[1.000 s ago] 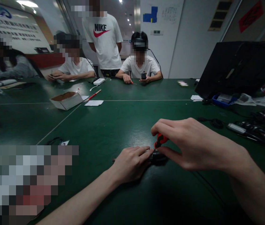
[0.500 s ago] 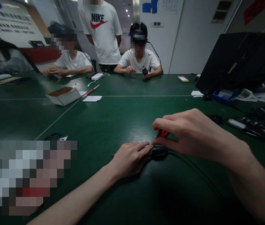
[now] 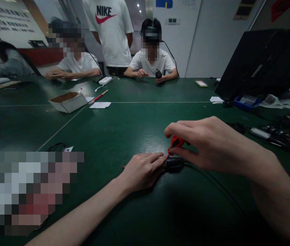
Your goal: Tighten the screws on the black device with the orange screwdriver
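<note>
My left hand [image 3: 143,171] lies over a dark, corded device on the table, holding it down with fingers closed over it. Out past my fingertips shows the device's black end [image 3: 175,164], with a thin cable [image 3: 218,184] running off to the right. A narrow brownish tip pokes out on the other side of the hand. Just above the black end, my right hand [image 3: 203,141] curls its thumb and fingers around a red-orange and black screwdriver [image 3: 177,140]. The screwdriver points down towards my left fingertips; its tip is hidden.
A white open box [image 3: 68,102], a red pencil-like stick [image 3: 100,95] and paper [image 3: 100,105] lie ahead left. At right stand a black monitor [image 3: 260,65], a blue tray [image 3: 247,101] and tangled cables [image 3: 288,133]. Co-workers sit across the table, one person standing.
My right thumb and fingers have shifted slightly around the screwdriver, showing more of its handle. My left hand stays on the device. The view has tilted down a little.
</note>
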Available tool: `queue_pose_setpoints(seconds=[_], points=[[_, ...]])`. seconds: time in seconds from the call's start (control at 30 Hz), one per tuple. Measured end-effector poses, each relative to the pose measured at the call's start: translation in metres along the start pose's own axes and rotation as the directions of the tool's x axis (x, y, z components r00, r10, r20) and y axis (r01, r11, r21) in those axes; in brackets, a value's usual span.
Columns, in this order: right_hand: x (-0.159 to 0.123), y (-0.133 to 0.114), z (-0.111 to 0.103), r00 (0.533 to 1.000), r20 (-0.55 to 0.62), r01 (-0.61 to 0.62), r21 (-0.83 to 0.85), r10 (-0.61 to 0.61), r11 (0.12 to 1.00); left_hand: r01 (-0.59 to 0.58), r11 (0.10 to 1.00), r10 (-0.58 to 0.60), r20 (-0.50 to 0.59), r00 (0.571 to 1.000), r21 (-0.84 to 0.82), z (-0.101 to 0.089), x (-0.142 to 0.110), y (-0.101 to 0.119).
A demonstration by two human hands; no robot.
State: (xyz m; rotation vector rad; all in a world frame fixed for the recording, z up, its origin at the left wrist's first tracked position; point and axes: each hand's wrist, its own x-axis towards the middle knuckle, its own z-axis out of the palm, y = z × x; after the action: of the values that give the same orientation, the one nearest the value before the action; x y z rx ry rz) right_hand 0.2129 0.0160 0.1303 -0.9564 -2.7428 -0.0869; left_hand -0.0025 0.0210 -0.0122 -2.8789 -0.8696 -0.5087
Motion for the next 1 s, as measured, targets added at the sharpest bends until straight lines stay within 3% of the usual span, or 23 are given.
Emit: queue_pose_setpoints(seconds=[0.17,0.43,0.73,1.0], points=[[0.0001,0.0006,-0.0004,1.000,-0.009,0.010,-0.076,-0.010,0.997,0.010,1.000,-0.010,-0.023,1.000,0.023,0.0006,-0.0006,0.0003],[-0.0007,-0.0029,0.0001,0.999,0.043,0.008,0.124,-0.013,0.992,0.005,1.000,-0.005,-0.003,1.000,-0.016,-0.0002,0.0004,0.0003],[0.0018,0.0003,0.0012,1.000,-0.016,0.012,-0.043,-0.013,0.999,0.013,1.000,-0.013,-0.029,0.999,-0.008,0.0002,-0.0002,0.0004],[-0.0002,-0.0018,-0.0001,0.999,0.043,0.006,0.129,-0.012,0.992,0.004,1.000,-0.004,0.002,1.000,-0.013,0.0003,0.0000,-0.0002]])
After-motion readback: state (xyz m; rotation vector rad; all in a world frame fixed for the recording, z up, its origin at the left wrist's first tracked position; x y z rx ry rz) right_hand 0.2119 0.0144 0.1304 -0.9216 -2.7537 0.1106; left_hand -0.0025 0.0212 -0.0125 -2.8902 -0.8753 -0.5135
